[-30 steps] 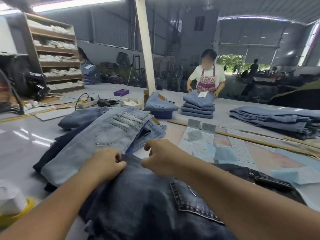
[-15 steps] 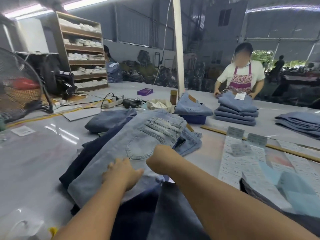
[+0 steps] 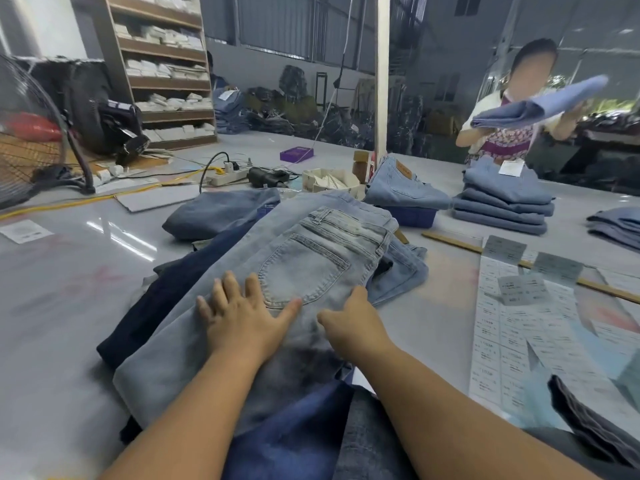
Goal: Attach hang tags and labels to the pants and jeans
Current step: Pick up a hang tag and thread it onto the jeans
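Left hand [image 3: 242, 318] flat on light-wash jeans [image 3: 277, 282], fingers spread and straight, pressing just near-left of back pocket [image 3: 303, 270]. Right hand [image 3: 353, 327] on right edge of same jeans, fingers curling over the fold; looks like a loose grip on the denim, fingertips hidden underneath.

Light-wash jeans lying folded, centre of table [image 3: 69, 299], waistband far, back pocket up. Stacked on dark navy jeans [image 3: 156, 306], which stick out on the left. More blue denim [image 3: 287, 441] at near edge, under both forearms.

Label sheets [image 3: 509, 341] spread on table to the right, well apart from both hands; a few loose tags [image 3: 523, 289] on top of them. Wooden strip [image 3: 450, 241] running behind the sheets.

Far centre: box of paper tags [image 3: 329, 181], power strip [image 3: 227, 176], purple box [image 3: 296, 154]. Far right: folded jeans stack [image 3: 502, 202] with white tag on top; another person [image 3: 502, 112] behind it holding a folded pair. Fan [image 3: 31, 140] far left, shelving [image 3: 162, 64] behind it.
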A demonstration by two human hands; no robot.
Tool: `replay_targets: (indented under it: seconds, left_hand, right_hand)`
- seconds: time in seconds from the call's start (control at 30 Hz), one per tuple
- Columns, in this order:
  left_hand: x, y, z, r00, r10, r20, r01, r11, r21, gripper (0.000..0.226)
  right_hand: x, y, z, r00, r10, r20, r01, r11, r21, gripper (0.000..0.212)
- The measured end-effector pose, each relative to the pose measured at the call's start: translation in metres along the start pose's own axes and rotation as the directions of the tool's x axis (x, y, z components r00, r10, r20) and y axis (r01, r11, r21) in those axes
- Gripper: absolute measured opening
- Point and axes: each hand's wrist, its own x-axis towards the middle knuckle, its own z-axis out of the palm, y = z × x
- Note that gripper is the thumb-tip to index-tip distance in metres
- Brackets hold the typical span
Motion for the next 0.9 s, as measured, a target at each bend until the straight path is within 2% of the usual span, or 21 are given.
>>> replay_targets:
  seconds: [0.17, 0.27, 0.37, 0.4, 0.47, 0.53, 0.6, 0.67, 0.73, 0.8, 0.83, 0.9]
  left_hand:
    - [0.008, 0.0, -0.008, 0.998, -0.037, -0.056, 0.035, 0.999, -0.035, 0.11]
    - [0.012, 0.001, -0.017, 0.994, -0.075, -0.076, 0.072, 0.997, -0.037, 0.112]
    - [0.007, 0.007, -0.019, 0.992, -0.086, -0.089, 0.081, 0.995, -0.061, 0.096]
    - [0.004, 0.008, -0.019, 0.991, -0.088, -0.101, 0.08, 0.993, -0.086, 0.087]
    - [-0.003, 0.01, -0.018, 0.989, -0.091, -0.113, 0.073, 0.984, -0.162, 0.066]
    - [-0.007, 0.007, -0.021, 0.991, -0.095, -0.09, 0.07, 0.967, -0.245, 0.052]
    - [-0.01, 0.006, -0.025, 0.992, -0.099, -0.078, 0.077, 0.966, -0.247, 0.045]
    - [-0.012, 0.006, -0.03, 0.982, -0.088, -0.165, 0.059, 0.983, -0.175, 0.039]
    - [-0.014, 0.013, -0.034, 0.947, 0.0, -0.32, -0.063, 0.981, -0.186, 0.04]
    - [-0.017, 0.027, -0.038, 0.915, 0.115, -0.386, -0.255, 0.907, -0.334, 0.021]
    - [-0.018, 0.037, -0.041, 0.936, 0.115, -0.334, -0.268, 0.846, -0.46, 0.015]
    - [-0.014, 0.057, -0.047, 0.994, 0.017, -0.111, -0.093, 0.684, -0.724, 0.026]
  right_hand:
    - [0.002, 0.006, -0.001, 0.995, -0.061, -0.079, 0.064, 0.998, 0.026, 0.058]
    - [-0.001, 0.006, 0.001, 0.983, -0.125, -0.136, 0.12, 0.992, -0.039, 0.054]
    - [-0.005, 0.005, 0.003, 0.966, -0.16, -0.202, 0.133, 0.981, -0.14, 0.053]
    - [-0.006, 0.004, 0.003, 0.959, -0.167, -0.227, 0.144, 0.983, -0.113, 0.056]
    - [-0.007, 0.002, -0.001, 0.949, -0.135, -0.283, 0.174, 0.978, 0.116, 0.063]
    - [-0.006, 0.0, -0.007, 0.944, -0.056, -0.326, 0.182, 0.911, 0.369, 0.067]
    - [-0.003, -0.002, -0.009, 0.955, 0.009, -0.296, 0.155, 0.838, 0.524, 0.069]
    - [-0.002, -0.001, -0.01, 0.974, 0.026, -0.225, 0.118, 0.788, 0.604, 0.058]
    - [-0.002, 0.0, -0.011, 0.978, -0.056, -0.203, 0.162, 0.818, 0.551, 0.046]
    - [-0.004, 0.001, -0.009, 0.956, -0.208, -0.208, 0.277, 0.873, 0.402, 0.057]
    - [-0.006, -0.001, -0.008, 0.931, -0.303, -0.203, 0.356, 0.877, 0.324, 0.063]
    - [-0.01, -0.005, -0.002, 0.848, -0.504, -0.163, 0.529, 0.827, 0.193, 0.06]
